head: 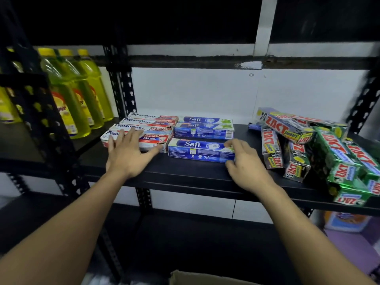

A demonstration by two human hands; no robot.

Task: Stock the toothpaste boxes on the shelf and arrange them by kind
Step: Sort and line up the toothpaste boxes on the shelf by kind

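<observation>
Fingers of left hand point(127, 157) spread flat on front Pepsodent box point(156, 138); right hand point(248, 165) fingers curled round right end of front Safi box point(197, 150). Both boxes on black shelf point(185, 175). Behind: more Pepsodent boxes point(148, 121), two Safi boxes point(203, 127). Right: jumbled Zact boxes point(320, 149). Far left: yellow bottles point(78, 95).

Yellow-capped bottles point(67, 95) of green liquid far left; cardboard flap point(185, 277) below.

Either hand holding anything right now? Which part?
Right hand grips the front Safi box by its right end, fingers on top, thumb at the front. Left hand holds nothing; it rests flat on the front Pepsodent box.
</observation>
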